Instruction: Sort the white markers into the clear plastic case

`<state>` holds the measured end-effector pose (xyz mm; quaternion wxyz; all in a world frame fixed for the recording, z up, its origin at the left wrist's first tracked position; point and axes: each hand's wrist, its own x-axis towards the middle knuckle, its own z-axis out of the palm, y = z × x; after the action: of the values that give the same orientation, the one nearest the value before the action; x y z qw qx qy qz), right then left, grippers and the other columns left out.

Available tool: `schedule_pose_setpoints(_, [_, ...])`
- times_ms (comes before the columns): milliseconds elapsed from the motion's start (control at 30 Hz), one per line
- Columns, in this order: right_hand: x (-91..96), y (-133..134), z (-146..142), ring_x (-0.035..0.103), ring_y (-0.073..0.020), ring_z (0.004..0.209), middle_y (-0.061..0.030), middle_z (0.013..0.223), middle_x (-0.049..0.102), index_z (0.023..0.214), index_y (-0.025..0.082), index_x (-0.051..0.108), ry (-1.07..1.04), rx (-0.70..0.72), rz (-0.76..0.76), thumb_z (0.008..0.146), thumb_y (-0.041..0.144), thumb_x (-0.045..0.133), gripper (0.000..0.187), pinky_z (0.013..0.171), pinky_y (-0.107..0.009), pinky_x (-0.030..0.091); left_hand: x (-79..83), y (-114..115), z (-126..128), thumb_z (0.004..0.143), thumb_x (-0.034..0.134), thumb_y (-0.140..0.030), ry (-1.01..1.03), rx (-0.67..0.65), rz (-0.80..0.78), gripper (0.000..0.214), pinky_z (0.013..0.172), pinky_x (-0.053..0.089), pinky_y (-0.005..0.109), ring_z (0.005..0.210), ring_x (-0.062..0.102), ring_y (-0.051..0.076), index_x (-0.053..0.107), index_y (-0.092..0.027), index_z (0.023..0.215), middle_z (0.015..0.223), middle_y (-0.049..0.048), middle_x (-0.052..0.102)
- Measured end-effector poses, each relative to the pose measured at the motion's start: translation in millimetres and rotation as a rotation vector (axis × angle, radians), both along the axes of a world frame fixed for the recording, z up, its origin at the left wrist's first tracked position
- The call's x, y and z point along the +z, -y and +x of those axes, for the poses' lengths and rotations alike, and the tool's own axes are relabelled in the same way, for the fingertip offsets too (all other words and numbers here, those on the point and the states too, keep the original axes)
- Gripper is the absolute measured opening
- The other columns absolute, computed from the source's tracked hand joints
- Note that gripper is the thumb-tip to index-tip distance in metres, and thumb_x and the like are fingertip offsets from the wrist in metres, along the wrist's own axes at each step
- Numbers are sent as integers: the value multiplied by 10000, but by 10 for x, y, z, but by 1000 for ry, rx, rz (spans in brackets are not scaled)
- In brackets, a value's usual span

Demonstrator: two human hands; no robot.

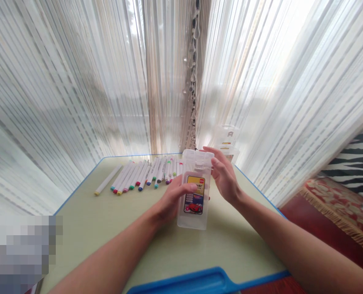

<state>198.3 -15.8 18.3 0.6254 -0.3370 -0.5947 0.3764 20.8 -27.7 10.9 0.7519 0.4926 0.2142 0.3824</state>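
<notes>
A clear plastic marker case (191, 221) with a coloured label showing a red car is held upright above the table. My left hand (173, 198) grips its left side, thumb across the front of the label and fingers behind. At the top right corner, my right hand (226, 175) holds the lid end, with its thumb by the lid's edge and its fingers partly hidden behind. The lid looks closed. Left of the case lies a row of white markers (135, 175) with caps in several colours; the case covers the row's right end.
The pale green table (123, 228) has a blue edge and a blue moulded tray (181, 283) at the front. Behind my right hand stands another clear case (227, 136). String curtains (114, 81) hang beyond the table. A fringed patterned cover (347, 208) is at the right.
</notes>
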Motion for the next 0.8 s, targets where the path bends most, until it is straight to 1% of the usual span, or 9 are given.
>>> schedule_pose_setpoints(67, [12,8,1,696,-257,983,-79,1131,711,1219,260,605,27,9,-2,930,529,561,398,815,-423,599,2,3,-6,701,753,-344,-5,7,-8,483,711,565,374,820,745,285,680,-137,1131,1033,146,755])
schedule_pose_setpoints(133, [16,10,7,699,-259,957,-67,1056,725,1186,250,614,55,17,3,936,548,543,395,813,-423,594,7,7,-10,698,753,-341,-17,11,-5,477,710,558,366,817,740,279,682,-137,1123,1028,144,755])
schedule_pose_setpoints(333, [8,5,19,700,-265,873,-73,1010,731,1158,244,625,97,7,-2,928,603,514,441,614,-356,557,31,23,-7,702,749,-355,-28,-8,23,459,717,535,348,797,722,256,687,-135,1100,979,124,756])
schedule_pose_setpoints(400, [6,4,13,694,-259,851,-72,993,727,1162,242,625,92,0,8,930,603,509,445,583,-342,537,37,27,-4,702,749,-357,-25,-13,22,466,712,532,347,788,722,258,682,-135,1106,940,115,754])
schedule_pose_setpoints(467, [9,7,2,685,-252,833,-66,950,714,1121,238,631,80,-10,23,930,593,513,421,579,-336,524,42,31,-3,701,747,-347,-20,-7,20,456,705,529,343,772,722,255,675,-144,1104,907,102,751])
schedule_pose_setpoints(567, [19,12,-13,674,-246,835,-58,908,696,1055,231,635,95,-45,43,936,587,501,399,629,-346,531,45,40,-5,698,744,-344,-21,-7,17,448,698,529,339,770,725,255,673,-151,1095,909,100,749])
schedule_pose_setpoints(633, [25,15,-18,672,-244,835,-57,907,698,1074,229,640,113,-68,49,938,591,490,414,645,-350,532,45,45,-8,696,744,-349,-34,-11,10,453,699,533,344,782,728,264,677,-143,1094,921,108,750])
schedule_pose_setpoints(700, [27,18,-20,670,-243,817,-54,892,700,1104,229,650,100,-68,50,930,589,508,424,618,-342,524,44,46,-10,694,740,-346,-45,-6,7,463,703,536,347,782,730,266,676,-140,1104,919,109,751])
schedule_pose_setpoints(800, [31,27,-17,669,-242,801,-50,870,700,1092,229,672,78,-75,54,913,582,547,415,605,-340,523,48,43,-13,693,734,-343,-42,-1,14,483,699,538,345,772,729,262,667,-144,1128,916,106,753])
